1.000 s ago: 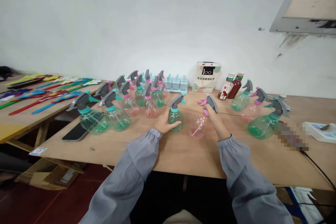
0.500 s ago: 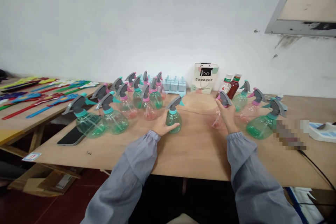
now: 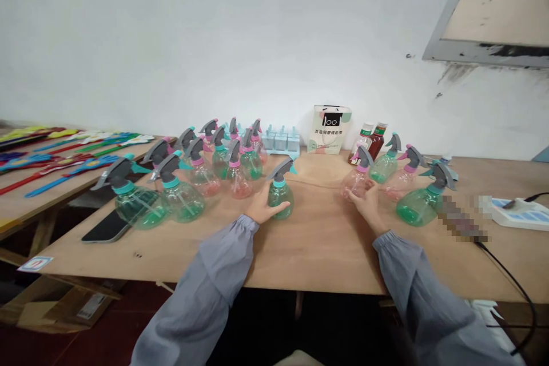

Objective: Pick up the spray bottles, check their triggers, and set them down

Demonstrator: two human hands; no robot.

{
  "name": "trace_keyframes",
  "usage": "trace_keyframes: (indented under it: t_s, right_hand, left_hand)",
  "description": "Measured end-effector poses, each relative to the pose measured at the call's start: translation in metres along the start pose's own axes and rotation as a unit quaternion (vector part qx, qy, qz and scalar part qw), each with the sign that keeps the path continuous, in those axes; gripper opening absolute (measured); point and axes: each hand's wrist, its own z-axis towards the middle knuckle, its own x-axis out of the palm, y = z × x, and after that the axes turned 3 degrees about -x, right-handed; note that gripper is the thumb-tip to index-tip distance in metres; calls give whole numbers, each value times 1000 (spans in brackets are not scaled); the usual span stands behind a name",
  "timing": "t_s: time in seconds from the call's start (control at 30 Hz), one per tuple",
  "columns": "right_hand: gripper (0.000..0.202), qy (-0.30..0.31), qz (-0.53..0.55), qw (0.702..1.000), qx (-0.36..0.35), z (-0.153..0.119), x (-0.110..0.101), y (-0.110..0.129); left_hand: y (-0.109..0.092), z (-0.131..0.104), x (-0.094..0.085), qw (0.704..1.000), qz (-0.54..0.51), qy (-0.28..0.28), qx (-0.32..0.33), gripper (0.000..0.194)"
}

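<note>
My left hand (image 3: 265, 204) is wrapped round the body of a green spray bottle (image 3: 283, 197) with a grey head and turquoise collar, which stands upright on the table. To the right, my right hand (image 3: 367, 203) grips the lower body of a pink spray bottle (image 3: 352, 179) with a pink collar. Beside that one stand another pink spray bottle (image 3: 401, 183) and two green spray bottles, the nearer green one (image 3: 416, 209) tilted in view. Left of my left hand, several pink and green spray bottles cluster, with a clear green bottle (image 3: 183, 203) in front.
A phone (image 3: 106, 226) lies at the table's left, partly behind a bottle. At the back are light-blue moulds (image 3: 281, 142), a paper bag (image 3: 329, 131) and two sauce bottles (image 3: 376, 142). A power strip (image 3: 521, 214) and cable lie right. Colourful hand-shaped sticks (image 3: 72, 171) cover the neighbouring table.
My right hand has moved down from beside the pink spray bottle's head to its lower body. My left hand stays on the green bottle. The view has shifted slightly.
</note>
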Motion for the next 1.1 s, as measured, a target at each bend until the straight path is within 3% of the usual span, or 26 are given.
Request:
trace_keyframes:
  t_s: [0.17, 0.3, 0.63, 0.73, 0.8, 0.87, 0.93, 1.0, 1.1]
  right_hand:
    - [96, -40, -13, 997, 60, 46, 18, -12]
    - [91, -81, -84, 989, 91, 60, 30, -14]
    - [96, -89, -77, 985, 125, 73, 36, -17]
    - [98, -122, -57, 983, 125, 62, 34, -6]
    - [86, -131, -6, 988, 85, 45, 33, 12]
    - [70, -73, 85, 993, 23, 24, 33, 40]
    - [61, 53, 169, 982, -69, 2, 34, 74]
    - [69, 192, 239, 941, -145, -17, 36, 108]
    - [90, 274, 283, 905, -161, -32, 38, 148]
  left_hand:
    - [2, 0, 0, 1000, 7, -2, 9, 80]
    - [5, -1, 2, 1000, 7, -5, 11, 77]
    - [7, -1, 3, 1000, -3, -4, 16, 79]
    - [10, -3, 5, 1000, 1, -2, 28, 76]
    - [10, -5, 9, 999, 0, 3, 33, 69]
    - [7, -7, 16, 1000, 8, 3, 24, 64]
    - [-1, -10, 24, 999, 39, 7, 5, 65]
    - [-11, -14, 31, 996, 84, 21, -4, 68]
    - [-23, -17, 38, 991, 124, 50, 20, 72]
